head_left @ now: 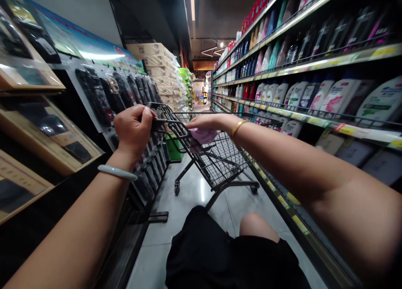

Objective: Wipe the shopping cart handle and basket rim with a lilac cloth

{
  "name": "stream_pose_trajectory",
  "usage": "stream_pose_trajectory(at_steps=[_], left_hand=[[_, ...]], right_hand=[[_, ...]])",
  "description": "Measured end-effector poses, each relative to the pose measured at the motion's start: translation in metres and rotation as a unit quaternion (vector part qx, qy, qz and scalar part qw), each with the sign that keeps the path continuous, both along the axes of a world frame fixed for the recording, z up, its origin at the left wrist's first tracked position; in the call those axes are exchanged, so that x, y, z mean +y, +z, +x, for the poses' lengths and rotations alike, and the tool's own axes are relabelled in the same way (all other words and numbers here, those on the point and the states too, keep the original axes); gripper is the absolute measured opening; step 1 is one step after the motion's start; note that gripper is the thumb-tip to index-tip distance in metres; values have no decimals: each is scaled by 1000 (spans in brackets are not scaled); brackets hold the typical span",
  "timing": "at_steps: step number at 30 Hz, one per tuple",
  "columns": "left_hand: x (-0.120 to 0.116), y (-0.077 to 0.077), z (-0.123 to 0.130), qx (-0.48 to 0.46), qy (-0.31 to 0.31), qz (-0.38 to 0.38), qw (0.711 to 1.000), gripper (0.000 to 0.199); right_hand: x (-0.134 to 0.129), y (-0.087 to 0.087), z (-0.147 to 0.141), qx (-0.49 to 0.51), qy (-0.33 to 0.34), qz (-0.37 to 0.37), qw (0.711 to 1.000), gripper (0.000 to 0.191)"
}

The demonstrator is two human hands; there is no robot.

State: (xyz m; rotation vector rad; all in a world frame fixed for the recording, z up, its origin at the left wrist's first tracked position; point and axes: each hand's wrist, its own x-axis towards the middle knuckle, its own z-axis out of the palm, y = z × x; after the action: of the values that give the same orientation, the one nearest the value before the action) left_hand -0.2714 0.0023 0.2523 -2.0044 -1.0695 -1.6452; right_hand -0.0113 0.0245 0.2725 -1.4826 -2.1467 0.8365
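My left hand is wrapped in a fist round the left end of the dark handle of a wire shopping cart. A pale bangle circles that wrist. My right hand reaches across to the cart, palm down, with a bunched light purple cloth under its fingers. The cloth hangs at the handle side of the basket, and the hand partly hides it. A gold bracelet sits on the right wrist. The cart stands at a slant in front of my knees.
Shelves of shampoo bottles line the right side, edged with price strips. On the left hang packaged dark goods, beside boxed items. Stacked cartons stand farther along the aisle. The tiled floor shows under the cart.
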Motion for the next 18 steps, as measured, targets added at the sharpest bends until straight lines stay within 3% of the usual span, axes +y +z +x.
stream_pose_trajectory(at_steps=[5,9,18], left_hand=[[8,2,-10,7,-7,-6,1000,33],[11,3,-17,6,-14,3,1000,30],[14,3,-30,-17,2,-6,1000,32]], right_hand=[[-6,2,11,26,53,-46,997,41],[-1,-11,9,-45,53,77,995,60],[-9,-33,-10,5,81,156,984,35]])
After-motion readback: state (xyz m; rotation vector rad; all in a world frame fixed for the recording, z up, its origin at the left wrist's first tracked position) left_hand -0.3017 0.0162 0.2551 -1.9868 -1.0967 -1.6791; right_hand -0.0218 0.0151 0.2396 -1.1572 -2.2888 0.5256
